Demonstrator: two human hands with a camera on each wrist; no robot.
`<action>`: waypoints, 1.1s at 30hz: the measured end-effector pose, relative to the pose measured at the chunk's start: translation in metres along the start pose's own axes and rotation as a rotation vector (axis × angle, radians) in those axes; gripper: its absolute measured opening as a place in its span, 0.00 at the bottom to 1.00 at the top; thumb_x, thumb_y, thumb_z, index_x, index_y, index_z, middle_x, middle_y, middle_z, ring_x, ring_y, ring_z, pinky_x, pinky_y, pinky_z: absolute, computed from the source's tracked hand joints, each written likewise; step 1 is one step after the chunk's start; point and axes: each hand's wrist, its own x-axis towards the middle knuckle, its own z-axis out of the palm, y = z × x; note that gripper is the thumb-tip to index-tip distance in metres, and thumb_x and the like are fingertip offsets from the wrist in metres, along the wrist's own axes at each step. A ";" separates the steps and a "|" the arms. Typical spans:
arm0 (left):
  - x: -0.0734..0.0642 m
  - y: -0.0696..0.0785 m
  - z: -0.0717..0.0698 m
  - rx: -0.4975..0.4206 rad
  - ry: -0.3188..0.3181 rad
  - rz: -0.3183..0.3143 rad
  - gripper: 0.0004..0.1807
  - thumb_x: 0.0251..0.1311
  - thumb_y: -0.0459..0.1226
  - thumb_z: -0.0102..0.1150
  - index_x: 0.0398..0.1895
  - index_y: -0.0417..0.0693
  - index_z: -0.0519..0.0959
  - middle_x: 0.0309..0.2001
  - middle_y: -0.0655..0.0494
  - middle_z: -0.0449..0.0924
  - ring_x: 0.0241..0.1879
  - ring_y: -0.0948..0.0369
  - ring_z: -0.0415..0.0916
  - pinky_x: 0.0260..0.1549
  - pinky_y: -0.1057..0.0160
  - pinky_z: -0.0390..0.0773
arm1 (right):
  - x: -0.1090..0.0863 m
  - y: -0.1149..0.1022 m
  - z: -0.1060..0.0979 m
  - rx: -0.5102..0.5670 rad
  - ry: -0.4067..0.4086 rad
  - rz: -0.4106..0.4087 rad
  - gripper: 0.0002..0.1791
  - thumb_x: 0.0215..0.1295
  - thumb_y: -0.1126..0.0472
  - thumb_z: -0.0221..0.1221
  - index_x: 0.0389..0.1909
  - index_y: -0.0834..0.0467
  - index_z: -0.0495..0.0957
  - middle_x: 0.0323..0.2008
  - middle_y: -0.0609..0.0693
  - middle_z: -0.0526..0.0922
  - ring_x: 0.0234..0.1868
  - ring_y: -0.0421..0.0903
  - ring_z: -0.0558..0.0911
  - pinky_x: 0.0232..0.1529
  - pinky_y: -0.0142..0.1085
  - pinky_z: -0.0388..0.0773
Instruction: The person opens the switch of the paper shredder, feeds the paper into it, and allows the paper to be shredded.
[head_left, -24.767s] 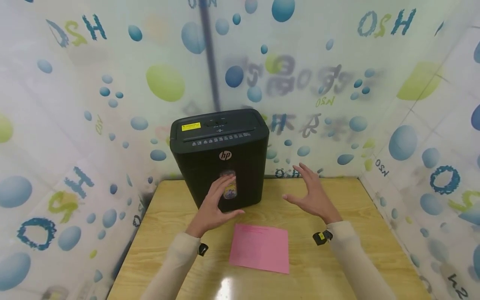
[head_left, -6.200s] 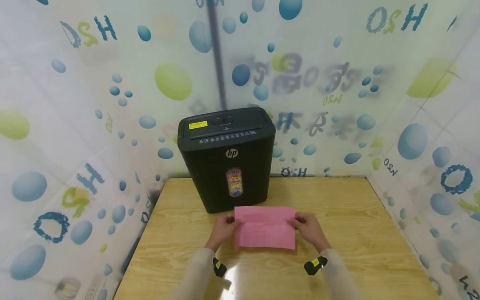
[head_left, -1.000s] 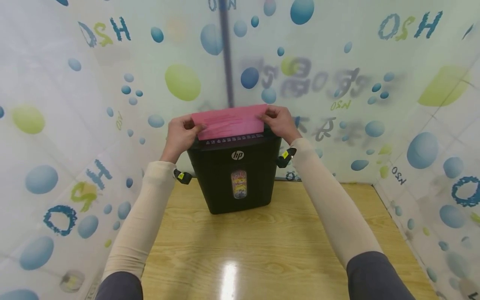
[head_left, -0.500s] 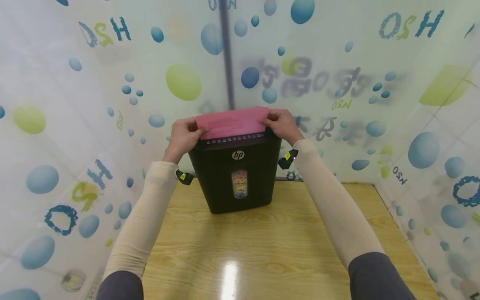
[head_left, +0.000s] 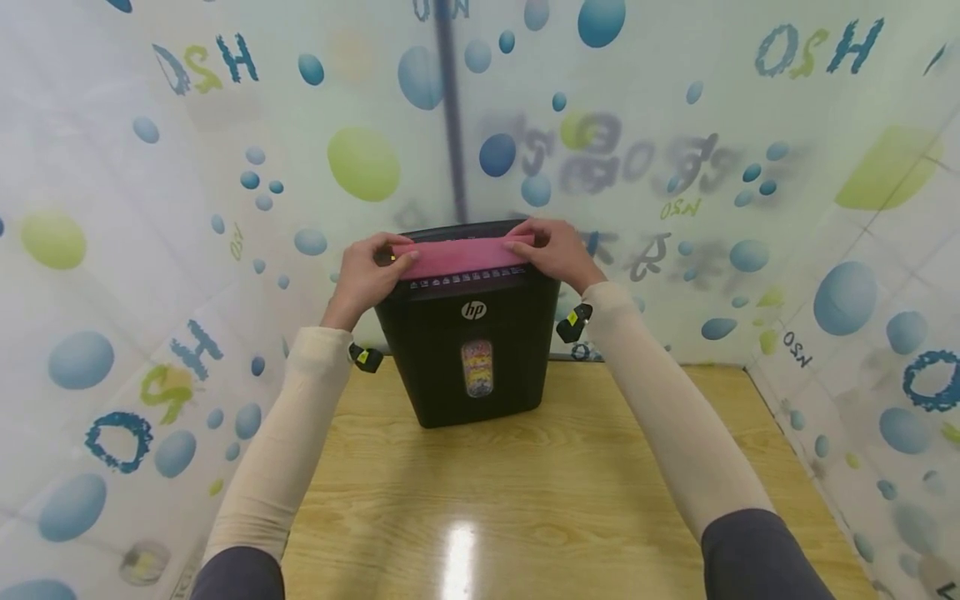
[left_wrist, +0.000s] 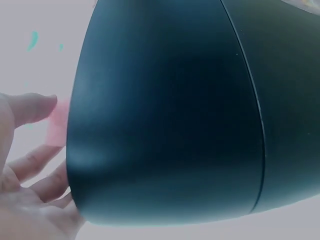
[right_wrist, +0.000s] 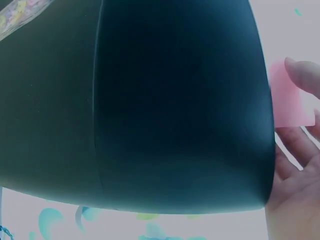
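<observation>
A black HP paper shredder (head_left: 513, 350) stands upright at the back of the table. Across its top lies a sheet of pink paper (head_left: 465, 258), only a low band of it showing, above the row of small icons. My left hand (head_left: 366, 273) pinches the band's left end, thumb in front. At the opposite end my right hand (head_left: 561, 253) pinches it likewise. Both wrist views show a pink corner between thumb and fingers, beside the shredder's dark wall (left_wrist: 165, 110). The paper covers the feed slot, so its lower edge is hidden.
The wooden table (head_left: 480, 483) extends in front of the shredder. A printed curtain (head_left: 645, 83) hangs close behind and on both sides. Through the shredder's small window (head_left: 478, 368), colourful scraps show. Each wrist carries a small black camera (head_left: 573, 323).
The paper first lay on the table, then was lifted to the shredder's top. Over the last second its visible band has become lower, exposing the shredder's top behind it. The hands have barely moved.
</observation>
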 end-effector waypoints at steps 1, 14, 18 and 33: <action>0.000 0.000 0.000 -0.006 -0.010 -0.001 0.23 0.67 0.50 0.65 0.58 0.49 0.81 0.54 0.43 0.85 0.52 0.49 0.84 0.54 0.50 0.82 | -0.001 0.000 0.000 -0.002 -0.005 -0.007 0.18 0.69 0.45 0.65 0.54 0.50 0.84 0.49 0.52 0.88 0.48 0.47 0.83 0.57 0.46 0.78; -0.009 -0.005 0.002 0.074 -0.026 0.089 0.42 0.63 0.61 0.63 0.76 0.54 0.66 0.74 0.48 0.67 0.68 0.45 0.69 0.66 0.41 0.71 | -0.022 -0.005 -0.004 -0.177 -0.084 -0.081 0.34 0.68 0.36 0.62 0.72 0.41 0.70 0.74 0.52 0.69 0.74 0.53 0.67 0.73 0.58 0.64; -0.014 -0.007 0.003 0.141 0.002 0.180 0.45 0.61 0.62 0.64 0.77 0.54 0.64 0.76 0.49 0.63 0.74 0.48 0.59 0.71 0.38 0.63 | -0.029 -0.003 -0.009 -0.239 -0.074 -0.095 0.41 0.66 0.33 0.62 0.77 0.40 0.64 0.80 0.46 0.59 0.82 0.53 0.56 0.78 0.60 0.55; -0.054 -0.031 -0.003 0.389 0.185 0.284 0.58 0.54 0.69 0.64 0.84 0.65 0.48 0.84 0.48 0.44 0.84 0.46 0.35 0.78 0.34 0.43 | -0.097 0.029 -0.051 -0.479 0.145 -0.152 0.50 0.59 0.32 0.66 0.80 0.39 0.57 0.84 0.49 0.46 0.83 0.60 0.49 0.75 0.69 0.48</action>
